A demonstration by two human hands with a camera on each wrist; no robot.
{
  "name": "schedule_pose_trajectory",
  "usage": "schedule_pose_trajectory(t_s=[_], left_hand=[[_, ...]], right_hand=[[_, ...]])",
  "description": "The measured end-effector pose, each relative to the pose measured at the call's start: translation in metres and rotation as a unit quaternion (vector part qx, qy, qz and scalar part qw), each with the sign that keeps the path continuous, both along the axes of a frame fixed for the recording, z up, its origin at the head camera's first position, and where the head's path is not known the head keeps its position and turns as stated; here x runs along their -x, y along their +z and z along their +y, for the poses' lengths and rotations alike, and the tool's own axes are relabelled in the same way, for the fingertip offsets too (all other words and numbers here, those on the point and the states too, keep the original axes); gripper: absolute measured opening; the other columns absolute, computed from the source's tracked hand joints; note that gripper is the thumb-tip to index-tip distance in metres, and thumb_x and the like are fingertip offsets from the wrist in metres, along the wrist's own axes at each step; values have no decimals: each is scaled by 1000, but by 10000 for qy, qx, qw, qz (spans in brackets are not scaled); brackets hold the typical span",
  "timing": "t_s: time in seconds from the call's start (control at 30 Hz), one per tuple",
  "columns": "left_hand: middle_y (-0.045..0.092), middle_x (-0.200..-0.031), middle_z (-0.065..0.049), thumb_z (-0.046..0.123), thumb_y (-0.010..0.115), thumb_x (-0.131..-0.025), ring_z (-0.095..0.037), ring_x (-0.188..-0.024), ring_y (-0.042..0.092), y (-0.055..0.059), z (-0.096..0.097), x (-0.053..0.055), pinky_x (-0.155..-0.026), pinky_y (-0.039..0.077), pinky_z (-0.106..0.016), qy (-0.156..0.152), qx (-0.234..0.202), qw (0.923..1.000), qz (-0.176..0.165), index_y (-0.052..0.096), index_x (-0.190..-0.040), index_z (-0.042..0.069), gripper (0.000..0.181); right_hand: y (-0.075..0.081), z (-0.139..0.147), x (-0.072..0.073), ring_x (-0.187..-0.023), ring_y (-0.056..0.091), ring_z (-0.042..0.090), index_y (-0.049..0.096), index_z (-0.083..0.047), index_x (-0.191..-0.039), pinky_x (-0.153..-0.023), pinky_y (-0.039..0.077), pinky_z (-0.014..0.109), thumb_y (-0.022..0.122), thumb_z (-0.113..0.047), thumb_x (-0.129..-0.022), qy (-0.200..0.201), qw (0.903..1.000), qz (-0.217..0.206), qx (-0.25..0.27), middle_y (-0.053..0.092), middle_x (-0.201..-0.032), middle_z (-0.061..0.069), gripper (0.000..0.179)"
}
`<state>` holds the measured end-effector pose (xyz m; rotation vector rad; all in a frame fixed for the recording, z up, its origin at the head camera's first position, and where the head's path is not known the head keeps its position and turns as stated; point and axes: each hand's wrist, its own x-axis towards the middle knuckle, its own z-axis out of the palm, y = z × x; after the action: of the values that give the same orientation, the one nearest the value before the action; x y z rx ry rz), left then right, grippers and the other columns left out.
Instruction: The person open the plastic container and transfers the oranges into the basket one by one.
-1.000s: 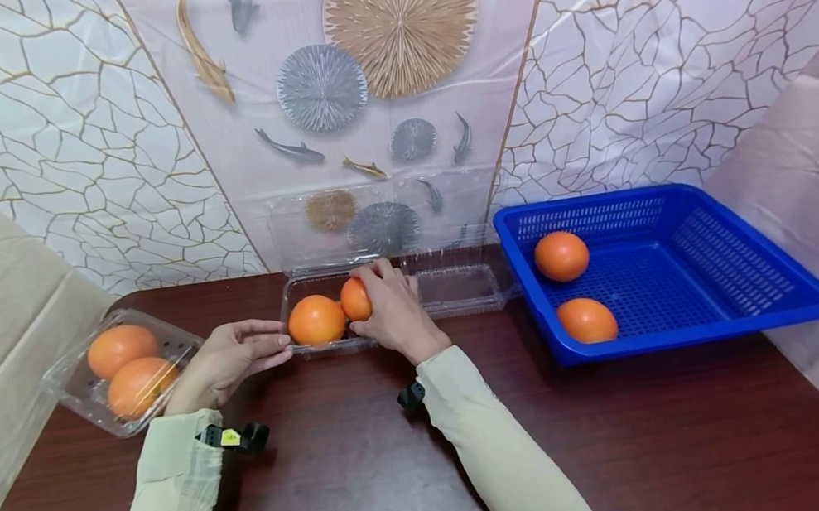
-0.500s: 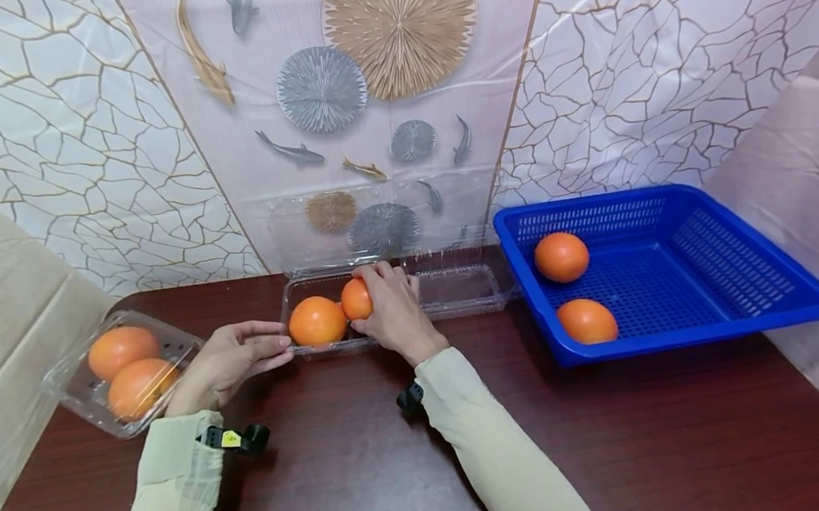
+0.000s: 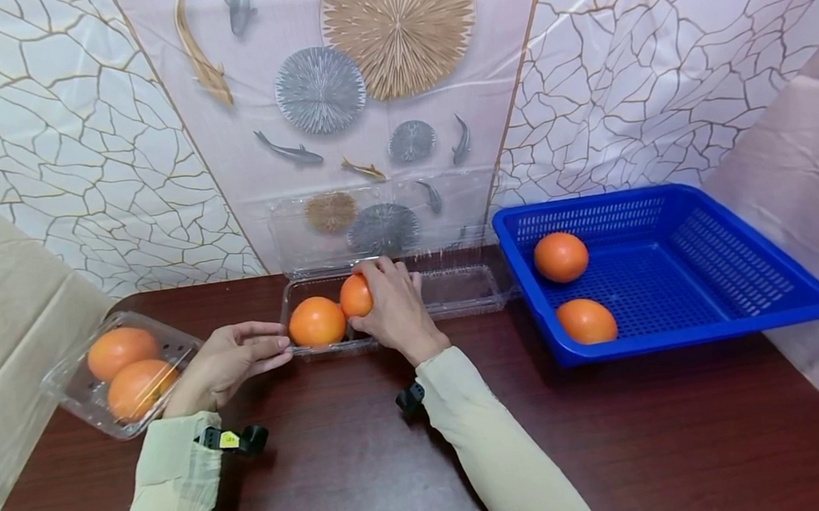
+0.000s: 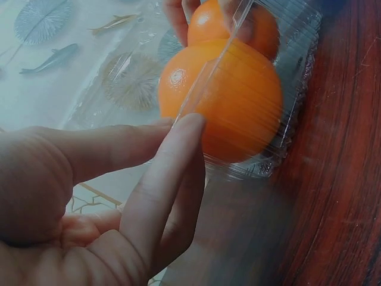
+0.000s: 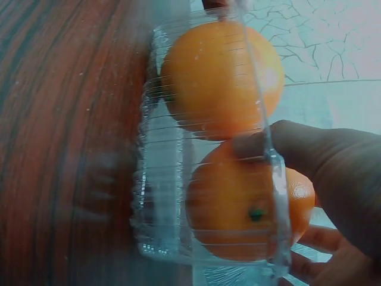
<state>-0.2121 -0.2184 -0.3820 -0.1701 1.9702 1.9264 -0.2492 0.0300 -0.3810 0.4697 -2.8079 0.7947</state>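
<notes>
A clear plastic clamshell box (image 3: 337, 347) stands at the table's back edge, its lid (image 3: 288, 239) raised against the wall. Inside, one orange (image 3: 317, 322) sits at the left end. Beside it, touching, is a second orange (image 3: 355, 296), which my right hand (image 3: 399, 311) grips from the right; its thumb reaches over the box's front wall in the right wrist view. My left hand (image 3: 229, 362) pinches the box's left rim between thumb and fingers, as the left wrist view shows. The right hand partly covers the second orange and the box's right end.
At the left lies another clear box (image 3: 182, 343) with two oranges (image 3: 122, 353) in it. Another clear tray (image 3: 458, 288) stands between the right hand and a blue basket (image 3: 658, 338). Two oranges (image 3: 562, 257) lie in the basket's left side.
Almost nothing differs. The right hand and the orange it grips have shifted only very slightly; the left hand stays on the rim.
</notes>
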Motion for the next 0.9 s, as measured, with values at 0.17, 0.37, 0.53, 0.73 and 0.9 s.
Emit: schedule_pose_trajectory(t_s=[0.17, 0.37, 0.53, 0.73, 0.9], left_hand=[[67, -101, -4, -1, 63, -99, -8, -87, 72, 0, 1, 0, -94, 63, -35, -2, -29, 10000, 29, 39, -144, -15, 54], [68, -101, -4, 0, 63, -99, -8, -87, 72, 0, 2, 0, -95, 62, -35, -4, 45, 10000, 22, 40, -144, -15, 53], [68, -104, -5, 1, 63, -99, -8, -88, 72, -1, 2, 0, -94, 62, -35, -20, 70, 10000, 45, 40, -144, -14, 53], [68, -105, -6, 0, 62, -100, -8, -90, 72, -1, 1, -1, -95, 62, -35, -57, 54, 9999, 80, 40, -144, -15, 52], [68, -105, -6, 0, 61, -100, -10, -92, 72, 0, 2, -2, -96, 62, -35, -68, 53, 9999, 94, 39, -145, -15, 53]], right_hand=[[5, 2, -2, -118, 52, 30, 60, -17, -135, -91, 46, 45, 89, -29, -78, -10, 10000, 16, 74, 58, -134, 7, 65], [9, 4, -3, -118, 52, 31, 60, -15, -136, -96, 50, 47, 90, -26, -78, 21, 9996, -14, 266, 58, -134, 8, 67], [12, 6, -4, -118, 53, 32, 60, -13, -136, -99, 54, 48, 91, -25, -77, 80, 9990, -20, 438, 59, -134, 10, 67], [19, 10, -5, -116, 54, 33, 60, -12, -135, -96, 57, 47, 91, -26, -77, 76, 9983, 43, 574, 60, -131, 11, 67], [24, 14, -6, -115, 55, 33, 61, -12, -133, -95, 56, 48, 91, -27, -76, 37, 9984, 127, 558, 61, -129, 11, 66]])
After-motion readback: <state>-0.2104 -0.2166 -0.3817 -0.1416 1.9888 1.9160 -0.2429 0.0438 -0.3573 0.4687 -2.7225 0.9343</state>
